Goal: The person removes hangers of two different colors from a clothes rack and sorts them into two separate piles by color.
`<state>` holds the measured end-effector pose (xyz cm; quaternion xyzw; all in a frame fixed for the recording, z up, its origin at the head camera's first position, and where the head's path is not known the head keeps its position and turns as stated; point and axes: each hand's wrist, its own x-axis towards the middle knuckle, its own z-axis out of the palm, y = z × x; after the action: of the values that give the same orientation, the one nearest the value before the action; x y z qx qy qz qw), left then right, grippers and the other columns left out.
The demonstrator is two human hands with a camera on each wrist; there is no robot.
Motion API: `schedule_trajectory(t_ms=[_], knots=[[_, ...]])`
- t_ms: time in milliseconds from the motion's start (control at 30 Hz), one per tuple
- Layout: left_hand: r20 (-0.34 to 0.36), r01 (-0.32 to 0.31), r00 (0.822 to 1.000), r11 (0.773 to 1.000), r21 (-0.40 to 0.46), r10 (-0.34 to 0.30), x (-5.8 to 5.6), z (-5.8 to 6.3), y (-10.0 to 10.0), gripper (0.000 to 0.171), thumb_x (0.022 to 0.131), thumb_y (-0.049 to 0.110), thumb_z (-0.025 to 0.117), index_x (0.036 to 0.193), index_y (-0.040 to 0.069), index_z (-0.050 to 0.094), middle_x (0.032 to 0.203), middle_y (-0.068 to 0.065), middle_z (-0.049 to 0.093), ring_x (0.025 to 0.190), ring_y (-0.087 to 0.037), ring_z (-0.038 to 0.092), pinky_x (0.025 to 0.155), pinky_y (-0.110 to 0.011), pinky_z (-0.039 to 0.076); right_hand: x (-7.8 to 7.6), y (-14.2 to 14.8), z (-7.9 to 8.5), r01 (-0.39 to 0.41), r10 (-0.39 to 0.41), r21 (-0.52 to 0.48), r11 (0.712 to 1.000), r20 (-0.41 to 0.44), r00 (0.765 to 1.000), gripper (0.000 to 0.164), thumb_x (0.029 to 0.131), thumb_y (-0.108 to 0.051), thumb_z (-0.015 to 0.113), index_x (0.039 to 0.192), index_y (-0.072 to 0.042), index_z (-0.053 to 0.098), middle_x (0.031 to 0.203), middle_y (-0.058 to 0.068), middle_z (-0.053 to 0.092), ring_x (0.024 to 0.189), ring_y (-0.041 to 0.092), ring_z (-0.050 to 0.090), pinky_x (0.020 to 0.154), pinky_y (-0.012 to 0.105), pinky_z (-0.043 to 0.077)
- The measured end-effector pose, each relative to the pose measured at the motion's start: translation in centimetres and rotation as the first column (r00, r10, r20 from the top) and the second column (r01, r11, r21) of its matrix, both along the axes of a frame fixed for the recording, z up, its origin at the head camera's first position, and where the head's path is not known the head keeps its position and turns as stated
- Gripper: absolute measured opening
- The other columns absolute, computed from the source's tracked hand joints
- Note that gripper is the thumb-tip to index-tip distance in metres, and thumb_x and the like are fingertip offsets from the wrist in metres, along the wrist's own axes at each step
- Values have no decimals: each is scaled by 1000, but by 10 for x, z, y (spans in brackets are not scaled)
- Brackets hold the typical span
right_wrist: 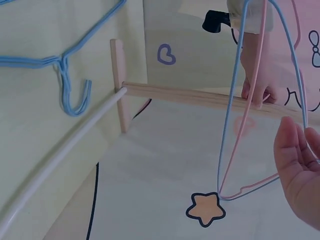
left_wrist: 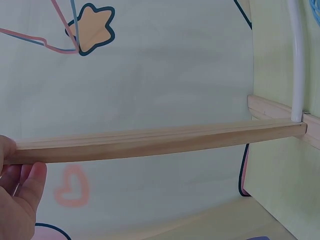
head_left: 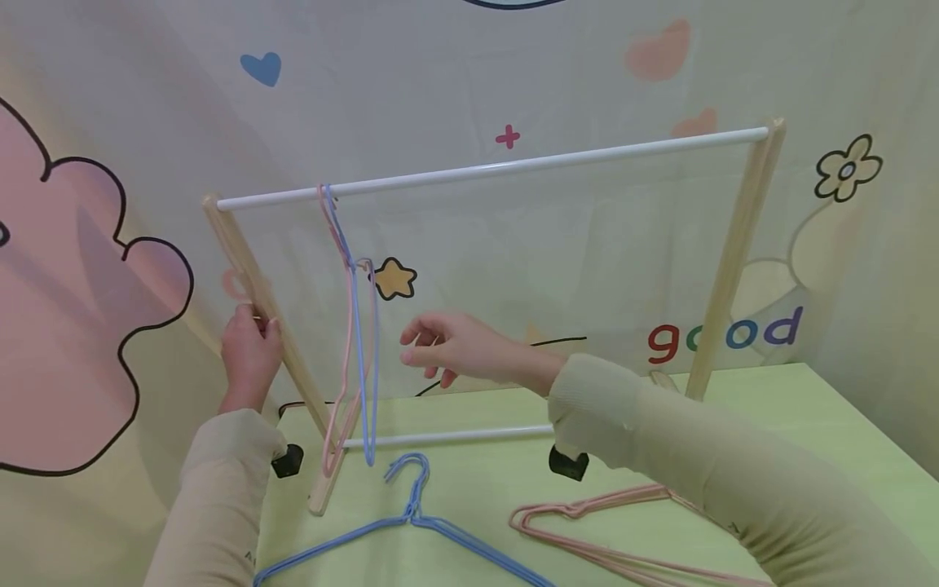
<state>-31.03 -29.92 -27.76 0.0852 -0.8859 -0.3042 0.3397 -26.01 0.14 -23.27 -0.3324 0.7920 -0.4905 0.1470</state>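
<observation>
My left hand (head_left: 249,355) grips the left wooden post (head_left: 296,367) of a small clothes rack about halfway up. In the left wrist view, thumb and fingers lie on opposite sides of that post (left_wrist: 150,145). A pink clothes hanger (head_left: 348,326) and a blue clothes hanger (head_left: 359,350) hang close together from the white top rail (head_left: 499,169), near its left end. Just right of them, my right hand (head_left: 458,350) is raised with loosely bent fingers and holds nothing. The right wrist view has the right hand (right_wrist: 300,175) overlapping the hanging hangers' edge.
Several blue hangers (head_left: 413,516) lie stacked on the pale green table (head_left: 829,448) in front of the rack. Pink hangers (head_left: 587,509) lie to their right, partly behind my right sleeve. The rack's right post (head_left: 734,269) and lower white rail (head_left: 455,434) stand behind them. A printed cloth backs the rack.
</observation>
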Motion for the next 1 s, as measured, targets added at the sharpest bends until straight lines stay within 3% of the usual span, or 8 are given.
schedule_trajectory(t_ms=[233,400,767,1000], knots=[[-15,-2,1000,1000,-9,2,0,0,0,25,89,12,45,106,-7,46,96,-25,53,90,-38,49,81,-48,38,-7,-27,4,35,-27,-108,994,80,996,27,85,-21,57,107,-6,52,90,6,58,68,17,57,59,31,52],[-3,-2,1000,1000,-4,2,-1,0,1,27,89,12,44,107,-7,45,98,-25,52,91,-38,49,81,-48,38,-8,-44,0,110,-73,-183,977,198,978,26,84,-20,58,105,-5,52,86,5,56,65,17,56,56,30,52],[-5,3,1000,1000,4,-3,1,1,3,27,89,12,44,107,-7,45,98,-25,52,91,-37,49,80,-48,39,-5,-67,-1,179,-103,-213,960,323,941,15,84,-13,59,90,-1,56,71,4,55,56,16,54,51,25,50],[7,2,1000,1000,8,-2,1,0,2,28,90,14,43,108,-7,45,99,-25,52,91,-37,49,80,-47,39,-5,-70,0,229,-117,-259,938,384,916,9,84,-5,56,78,-3,50,66,5,52,53,14,50,47,22,47]])
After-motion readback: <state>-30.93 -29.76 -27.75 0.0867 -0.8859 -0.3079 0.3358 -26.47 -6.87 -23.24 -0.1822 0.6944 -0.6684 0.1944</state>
